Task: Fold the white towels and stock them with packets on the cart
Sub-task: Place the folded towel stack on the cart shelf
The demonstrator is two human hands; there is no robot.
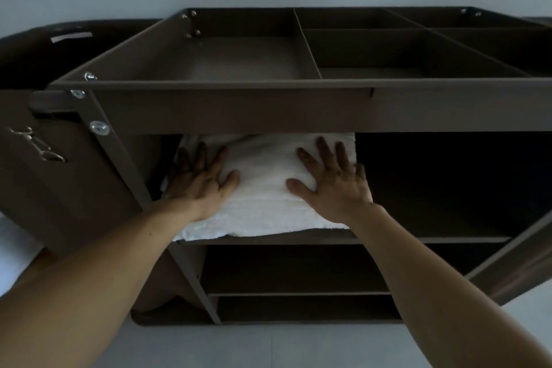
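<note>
A folded white towel (265,188) lies on the upper shelf (388,237) of a dark brown cart (233,110), at the shelf's left half. My left hand (200,179) rests flat on the towel's left side, fingers spread. On the towel's right side lies my right hand (331,179), also flat with fingers apart. Both palms press on top of the towel; neither hand grips it. The towel's front edge hangs slightly past the shelf lip. No packets are in view.
The cart's top tray (245,60) is split into several compartments by dividers. The right half of the upper shelf is dark. Two lower shelves (298,293) sit below. A dark bag (59,173) hangs at the cart's left end. A light wall stands behind.
</note>
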